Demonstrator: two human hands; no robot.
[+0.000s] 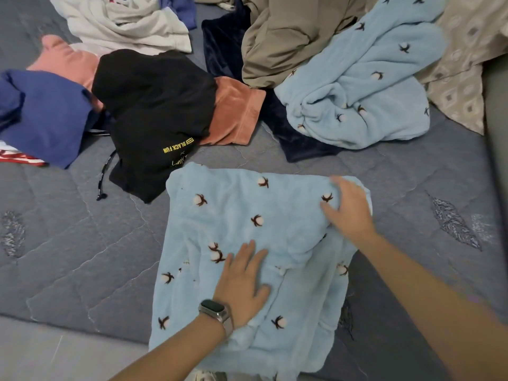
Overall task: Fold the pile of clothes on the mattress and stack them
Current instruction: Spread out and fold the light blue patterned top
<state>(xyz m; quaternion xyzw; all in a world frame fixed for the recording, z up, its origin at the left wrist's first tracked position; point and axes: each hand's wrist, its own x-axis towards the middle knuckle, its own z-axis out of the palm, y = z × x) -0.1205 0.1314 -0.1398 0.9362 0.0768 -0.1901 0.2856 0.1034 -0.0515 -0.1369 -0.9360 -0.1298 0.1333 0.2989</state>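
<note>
A light blue fleece garment (233, 221) with a cotton-flower print lies partly folded on the grey quilted mattress (82, 229), right in front of me. My left hand (242, 281), with a watch on the wrist, presses flat on its lower middle. My right hand (349, 207) rests with spread fingers on the garment's far right corner. Behind it lies the unfolded pile: a black hoodie (154, 119), a second light blue fleece piece (362, 86), an orange-pink velvet piece (236, 111), a navy blue garment (46, 114) and an olive one (288, 37).
A white-grey garment (123, 23) and a pink one (66, 59) lie at the far left. A dark navy velvet piece (297, 144) sticks out under the blue fleece. A beige patterned cloth (467, 50) covers the far right. A grey floor strip (41, 350) runs along the mattress's near edge.
</note>
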